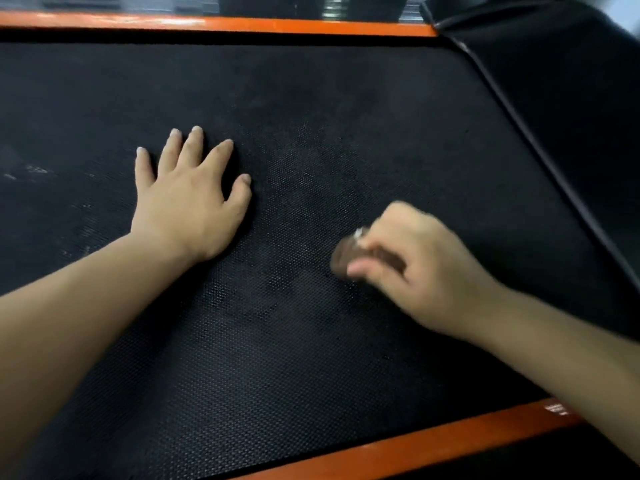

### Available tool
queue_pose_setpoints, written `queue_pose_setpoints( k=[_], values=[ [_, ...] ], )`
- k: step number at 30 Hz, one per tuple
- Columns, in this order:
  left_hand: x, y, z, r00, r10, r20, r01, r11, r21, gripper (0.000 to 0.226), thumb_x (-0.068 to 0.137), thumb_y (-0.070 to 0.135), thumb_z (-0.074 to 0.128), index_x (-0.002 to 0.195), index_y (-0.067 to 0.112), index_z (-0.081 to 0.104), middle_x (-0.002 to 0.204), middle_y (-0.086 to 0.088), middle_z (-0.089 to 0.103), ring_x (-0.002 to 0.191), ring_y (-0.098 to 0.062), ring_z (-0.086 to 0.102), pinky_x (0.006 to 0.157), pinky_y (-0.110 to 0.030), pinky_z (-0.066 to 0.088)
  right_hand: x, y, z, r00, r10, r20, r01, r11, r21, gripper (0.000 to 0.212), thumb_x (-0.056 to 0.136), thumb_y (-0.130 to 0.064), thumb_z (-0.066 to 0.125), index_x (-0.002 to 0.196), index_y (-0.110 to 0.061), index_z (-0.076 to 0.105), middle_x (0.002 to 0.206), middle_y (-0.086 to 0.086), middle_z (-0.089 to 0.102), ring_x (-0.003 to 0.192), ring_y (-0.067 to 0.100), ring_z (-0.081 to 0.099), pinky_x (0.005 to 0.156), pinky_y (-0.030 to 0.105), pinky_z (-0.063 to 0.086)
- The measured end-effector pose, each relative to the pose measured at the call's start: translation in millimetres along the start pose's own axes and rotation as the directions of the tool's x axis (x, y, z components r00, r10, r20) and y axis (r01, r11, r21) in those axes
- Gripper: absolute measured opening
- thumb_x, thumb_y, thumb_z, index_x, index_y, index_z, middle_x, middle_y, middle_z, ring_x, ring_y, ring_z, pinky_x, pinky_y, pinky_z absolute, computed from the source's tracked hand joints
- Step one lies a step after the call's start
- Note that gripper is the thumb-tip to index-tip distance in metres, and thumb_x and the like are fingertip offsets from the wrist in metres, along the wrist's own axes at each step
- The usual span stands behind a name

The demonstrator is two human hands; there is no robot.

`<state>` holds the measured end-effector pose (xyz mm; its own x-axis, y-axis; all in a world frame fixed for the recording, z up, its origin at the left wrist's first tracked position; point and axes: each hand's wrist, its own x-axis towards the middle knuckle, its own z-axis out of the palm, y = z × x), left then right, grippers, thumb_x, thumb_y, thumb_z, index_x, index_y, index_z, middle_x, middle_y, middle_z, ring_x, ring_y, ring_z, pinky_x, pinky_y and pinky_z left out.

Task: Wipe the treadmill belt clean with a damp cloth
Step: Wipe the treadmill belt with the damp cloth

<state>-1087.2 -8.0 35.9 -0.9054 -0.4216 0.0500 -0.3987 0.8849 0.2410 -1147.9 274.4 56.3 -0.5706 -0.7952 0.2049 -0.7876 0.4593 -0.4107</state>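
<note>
1. The right hand point(426, 268) was curled closed around the cloth point(346, 259), with the thumb point(367, 270) lying along its near side and the other fingers bent over the top. The hand was blurred, so the exact pinch could not be read.
2. The cloth showed only as a small brownish wad sticking out to the left of the fist, soft-edged and bunched, with a small pale, shiny fleck at its upper edge. It sat low against the treadmill belt point(311, 116), right of the middle and nearer the front rail; blur hid whether it actually touched. Dampness could not be judged.
3. The left hand point(188, 206) lay flat and open, palm down on the belt, fingers straight and spread, holding nothing. It was well apart from the right hand, to its left and further up the belt.
4. The belt was matte black rubber with a fine, regular dimpled weave, clearest in the lit patch between and below the two hands. A faint greyish haze lay over its middle.
5. A scatter of pale marks point(36, 169) sat on the belt at the far left, beyond the left hand.
6. A glossy orange side rail point(214, 24) ran along the belt's far edge, catching bright reflections, and a second orange rail point(433, 441) ran along the near edge, with a small white label point(556, 408) at its right end.
7. At the upper right a smooth black cover point(571, 98) rose past the belt's end, edged by a thin pale seam running diagonally.
</note>
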Motion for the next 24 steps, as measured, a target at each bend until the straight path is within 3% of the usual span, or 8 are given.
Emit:
queue_pose_setpoints(
  k=[3, 5, 8, 13, 15, 20, 22, 24],
  values=[
    [-6, 10, -6, 0.997, 0.073, -0.024, -0.074, 0.996, -0.057, 0.054, 0.099, 0.047, 0.035, 0.146, 0.021, 0.047, 0.160, -0.011, 0.035, 0.153, -0.033, 0.021, 0.123, -0.060, 0.010, 1, 14, -7, 0.998, -0.057, 0.021, 0.059, 0.996, -0.070, 0.034, 0.092, -0.052, 0.053, 0.089, -0.020, 0.062, 0.086, -0.006, 0.049, 0.077, 0.014, 0.050, 0.072, 0.035, 0.042],
    [-9, 31, -6, 0.994, 0.107, 0.001, -0.106, 0.987, -0.118, 0.049, 0.100, 0.044, 0.041, 0.143, 0.023, 0.050, 0.159, -0.010, 0.037, 0.152, -0.032, 0.022, 0.123, -0.060, 0.011, 28, 42, -14, 0.986, 0.109, -0.128, -0.129, 0.977, -0.167, 0.039, 0.091, -0.058, 0.048, 0.090, -0.020, 0.060, 0.087, -0.002, 0.049, 0.080, 0.024, 0.055, 0.071, 0.038, 0.045],
    [-8, 67, 4, 0.998, -0.006, 0.069, 0.017, 0.988, -0.156, 0.050, 0.100, 0.050, 0.039, 0.147, 0.032, 0.042, 0.166, -0.010, 0.021, 0.156, -0.031, 0.005, 0.120, -0.063, -0.005, 37, 60, -18, 0.930, 0.297, -0.219, -0.335, 0.928, -0.164, 0.036, 0.092, -0.057, 0.049, 0.094, -0.022, 0.056, 0.094, 0.001, 0.051, 0.086, 0.027, 0.056, 0.075, 0.038, 0.045],
    [-9, 81, 21, 0.998, -0.052, 0.020, 0.053, 0.998, -0.042, 0.055, 0.100, 0.053, 0.028, 0.148, 0.026, 0.033, 0.168, -0.017, 0.010, 0.155, -0.037, -0.003, 0.119, -0.066, -0.007, -25, 13, -14, 0.999, 0.039, 0.030, -0.037, 0.998, -0.053, 0.038, 0.091, -0.054, 0.051, 0.093, -0.018, 0.060, 0.088, -0.004, 0.047, 0.075, 0.013, 0.047, 0.068, 0.026, 0.038],
    [-11, 80, 23, 0.999, -0.047, 0.010, 0.047, 0.998, -0.030, 0.056, 0.100, 0.054, 0.027, 0.148, 0.026, 0.031, 0.167, -0.018, 0.010, 0.155, -0.037, -0.002, 0.120, -0.065, -0.005, -12, 26, -17, 0.999, 0.003, 0.037, 0.001, 0.995, -0.103, 0.038, 0.091, -0.054, 0.051, 0.091, -0.017, 0.061, 0.087, -0.002, 0.050, 0.075, 0.014, 0.049, 0.070, 0.027, 0.038],
    [-9, 80, 22, 0.999, -0.046, 0.018, 0.047, 0.998, -0.039, 0.055, 0.100, 0.055, 0.027, 0.146, 0.026, 0.033, 0.167, -0.017, 0.011, 0.155, -0.036, -0.002, 0.120, -0.064, -0.005, 80, 86, -26, 0.929, 0.313, -0.196, -0.350, 0.915, -0.200, 0.037, 0.093, -0.059, 0.048, 0.094, -0.022, 0.050, 0.097, 0.002, 0.050, 0.087, 0.028, 0.057, 0.077, 0.040, 0.046],
    [-10, 79, 22, 0.999, -0.045, 0.020, 0.045, 0.998, -0.034, 0.056, 0.099, 0.056, 0.027, 0.146, 0.026, 0.033, 0.167, -0.017, 0.011, 0.155, -0.036, -0.002, 0.121, -0.064, -0.005, 84, 77, -19, 0.924, 0.334, -0.186, -0.370, 0.905, -0.209, 0.032, 0.094, -0.052, 0.054, 0.098, -0.021, 0.049, 0.101, 0.004, 0.050, 0.089, 0.030, 0.057, 0.081, 0.043, 0.048],
    [-10, 80, 21, 0.999, -0.042, 0.010, 0.042, 0.998, -0.035, 0.054, 0.099, 0.055, 0.028, 0.145, 0.026, 0.034, 0.167, -0.018, 0.011, 0.155, -0.036, -0.001, 0.120, -0.064, -0.003, 64, 52, -9, 0.964, 0.232, -0.128, -0.253, 0.951, -0.180, 0.030, 0.093, -0.046, 0.059, 0.100, -0.017, 0.052, 0.099, 0.004, 0.050, 0.086, 0.028, 0.055, 0.079, 0.041, 0.046]
  ],
)
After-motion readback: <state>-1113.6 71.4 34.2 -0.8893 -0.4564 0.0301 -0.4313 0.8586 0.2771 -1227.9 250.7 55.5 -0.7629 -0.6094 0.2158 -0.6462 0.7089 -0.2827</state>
